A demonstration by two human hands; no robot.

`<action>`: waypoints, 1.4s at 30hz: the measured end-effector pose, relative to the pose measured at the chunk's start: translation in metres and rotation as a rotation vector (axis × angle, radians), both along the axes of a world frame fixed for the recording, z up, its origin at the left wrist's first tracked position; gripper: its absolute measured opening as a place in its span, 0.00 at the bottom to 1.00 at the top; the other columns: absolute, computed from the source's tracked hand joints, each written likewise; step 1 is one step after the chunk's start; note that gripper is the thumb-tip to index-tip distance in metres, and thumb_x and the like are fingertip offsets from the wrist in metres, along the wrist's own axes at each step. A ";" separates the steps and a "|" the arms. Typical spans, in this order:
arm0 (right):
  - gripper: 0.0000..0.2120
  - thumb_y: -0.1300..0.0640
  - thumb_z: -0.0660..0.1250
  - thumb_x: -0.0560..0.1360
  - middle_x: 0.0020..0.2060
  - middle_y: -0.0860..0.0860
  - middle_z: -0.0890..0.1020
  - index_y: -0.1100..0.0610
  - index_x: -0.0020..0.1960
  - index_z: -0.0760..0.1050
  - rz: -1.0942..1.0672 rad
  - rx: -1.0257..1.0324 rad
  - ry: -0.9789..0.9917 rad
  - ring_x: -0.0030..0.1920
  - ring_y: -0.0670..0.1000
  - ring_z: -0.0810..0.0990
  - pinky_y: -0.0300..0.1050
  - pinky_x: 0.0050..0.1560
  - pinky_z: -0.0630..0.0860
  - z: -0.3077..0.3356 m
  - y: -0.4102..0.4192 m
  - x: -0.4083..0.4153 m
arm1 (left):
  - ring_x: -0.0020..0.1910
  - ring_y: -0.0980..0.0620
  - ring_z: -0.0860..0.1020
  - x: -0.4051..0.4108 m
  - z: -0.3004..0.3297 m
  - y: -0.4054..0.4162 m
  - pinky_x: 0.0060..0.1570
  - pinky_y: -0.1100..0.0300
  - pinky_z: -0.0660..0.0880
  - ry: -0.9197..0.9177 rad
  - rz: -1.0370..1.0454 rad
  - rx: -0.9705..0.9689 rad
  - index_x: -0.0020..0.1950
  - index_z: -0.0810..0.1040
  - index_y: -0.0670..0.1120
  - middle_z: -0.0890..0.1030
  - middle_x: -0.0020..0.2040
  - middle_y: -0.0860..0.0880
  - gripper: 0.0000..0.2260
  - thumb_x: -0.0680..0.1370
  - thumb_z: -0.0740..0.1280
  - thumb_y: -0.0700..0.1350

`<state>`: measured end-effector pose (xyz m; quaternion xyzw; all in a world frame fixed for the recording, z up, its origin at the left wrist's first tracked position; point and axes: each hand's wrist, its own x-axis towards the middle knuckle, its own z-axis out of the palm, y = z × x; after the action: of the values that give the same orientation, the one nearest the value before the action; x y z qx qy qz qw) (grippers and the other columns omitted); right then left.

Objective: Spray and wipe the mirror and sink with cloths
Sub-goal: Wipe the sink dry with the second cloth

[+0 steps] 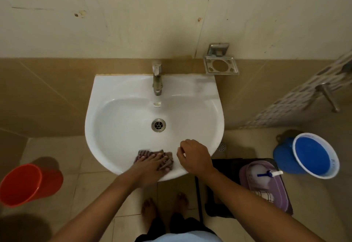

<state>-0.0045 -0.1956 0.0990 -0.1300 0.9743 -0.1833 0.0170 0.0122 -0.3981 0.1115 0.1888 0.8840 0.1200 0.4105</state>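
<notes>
A white wall-mounted sink point(123, 89) fills the middle of the view, with a metal tap point(157, 78) at the back and a metal drain point(158, 125) in the bowl. A brownish striped cloth point(143, 154) lies on the sink's front rim. My left hand point(152, 163) presses flat on the cloth with straight fingers. My right hand point(194, 156) hovers over the front right rim, fingers loosely curled, holding nothing. A spray bottle with a blue and white nozzle point(269, 174) lies in a purple tub point(266, 201) on the floor at the right. The mirror is out of view.
An empty metal soap holder point(221, 66) hangs on the wall right of the tap. A red bucket point(28, 183) stands on the floor at the left, a blue bucket point(314, 156) at the right. A patterned door with a metal handle point(327, 96) stands far right. My bare feet point(163, 206) are below the sink.
</notes>
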 end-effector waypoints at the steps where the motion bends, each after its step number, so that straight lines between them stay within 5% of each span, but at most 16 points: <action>1: 0.14 0.52 0.58 0.77 0.30 0.49 0.75 0.56 0.35 0.71 -0.005 0.007 -0.008 0.31 0.48 0.71 0.44 0.30 0.69 0.001 -0.001 0.001 | 0.80 0.53 0.47 -0.002 0.002 -0.010 0.78 0.46 0.44 0.021 -0.021 0.018 0.80 0.48 0.62 0.50 0.81 0.53 0.51 0.60 0.27 0.80; 4: 0.13 0.53 0.58 0.76 0.30 0.50 0.75 0.56 0.35 0.71 -0.014 0.003 -0.010 0.31 0.49 0.72 0.46 0.31 0.72 0.003 0.000 0.001 | 0.80 0.54 0.50 -0.017 0.006 -0.055 0.77 0.50 0.44 0.135 -0.087 -0.116 0.80 0.52 0.58 0.52 0.81 0.55 0.50 0.64 0.30 0.79; 8: 0.12 0.54 0.59 0.76 0.32 0.50 0.76 0.57 0.37 0.73 0.016 0.013 0.033 0.33 0.50 0.73 0.48 0.33 0.75 0.006 0.002 0.000 | 0.80 0.49 0.45 -0.051 0.013 -0.112 0.76 0.47 0.40 0.302 -0.107 -0.532 0.81 0.47 0.53 0.47 0.82 0.50 0.31 0.81 0.47 0.64; 12: 0.11 0.52 0.59 0.76 0.38 0.50 0.79 0.56 0.42 0.76 0.090 0.112 0.091 0.39 0.51 0.76 0.47 0.42 0.75 0.014 0.030 -0.010 | 0.80 0.48 0.45 -0.058 0.007 -0.111 0.76 0.46 0.38 0.375 0.022 -0.613 0.81 0.49 0.52 0.47 0.82 0.48 0.30 0.82 0.47 0.62; 20: 0.21 0.49 0.55 0.78 0.56 0.56 0.82 0.61 0.55 0.80 0.141 0.242 0.067 0.59 0.55 0.78 0.49 0.65 0.73 0.021 0.118 -0.041 | 0.80 0.44 0.46 -0.008 -0.011 0.034 0.76 0.41 0.41 0.084 0.261 -0.218 0.81 0.48 0.56 0.46 0.82 0.46 0.28 0.82 0.46 0.63; 27: 0.16 0.53 0.63 0.78 0.59 0.56 0.82 0.61 0.60 0.80 0.233 0.150 0.135 0.64 0.54 0.78 0.43 0.67 0.67 0.020 0.139 -0.043 | 0.80 0.43 0.42 -0.064 -0.030 0.157 0.75 0.41 0.38 0.004 0.803 0.138 0.81 0.44 0.54 0.42 0.82 0.45 0.29 0.83 0.47 0.62; 30: 0.19 0.52 0.58 0.79 0.59 0.56 0.82 0.61 0.60 0.80 0.297 0.170 0.147 0.63 0.54 0.78 0.42 0.68 0.62 0.022 0.144 -0.045 | 0.80 0.41 0.46 -0.100 -0.026 0.189 0.76 0.40 0.44 -0.044 1.131 0.288 0.81 0.40 0.50 0.44 0.82 0.45 0.36 0.80 0.49 0.67; 33: 0.21 0.52 0.55 0.80 0.61 0.55 0.81 0.62 0.63 0.78 0.325 0.149 0.114 0.66 0.53 0.76 0.41 0.70 0.61 0.023 0.148 -0.044 | 0.77 0.43 0.58 -0.135 -0.028 0.204 0.75 0.41 0.58 -0.256 1.398 0.581 0.81 0.46 0.55 0.54 0.81 0.45 0.51 0.65 0.54 0.80; 35: 0.21 0.52 0.55 0.81 0.64 0.55 0.79 0.62 0.66 0.76 0.335 0.124 0.095 0.68 0.53 0.74 0.42 0.71 0.60 0.021 0.151 -0.044 | 0.77 0.45 0.60 -0.145 -0.023 0.214 0.76 0.44 0.59 -0.261 1.413 0.676 0.81 0.47 0.54 0.56 0.80 0.46 0.49 0.67 0.56 0.77; 38: 0.22 0.52 0.54 0.81 0.65 0.55 0.78 0.62 0.68 0.74 0.344 0.107 0.087 0.70 0.53 0.72 0.42 0.71 0.60 0.019 0.154 -0.046 | 0.80 0.45 0.47 -0.132 -0.010 0.220 0.78 0.44 0.48 -0.115 1.206 0.584 0.80 0.35 0.51 0.42 0.81 0.49 0.39 0.79 0.52 0.67; 42: 0.20 0.55 0.56 0.80 0.64 0.56 0.79 0.62 0.66 0.75 0.352 0.093 0.092 0.69 0.53 0.72 0.43 0.73 0.62 0.017 0.154 -0.047 | 0.80 0.48 0.47 -0.099 -0.015 0.199 0.79 0.48 0.47 -0.142 0.861 0.600 0.81 0.39 0.51 0.46 0.81 0.50 0.33 0.83 0.55 0.58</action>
<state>-0.0510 -0.0413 0.1162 -0.3057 0.9437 -0.1262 0.0101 -0.0867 -0.1994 0.0961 -0.0910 0.7782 0.5380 0.3109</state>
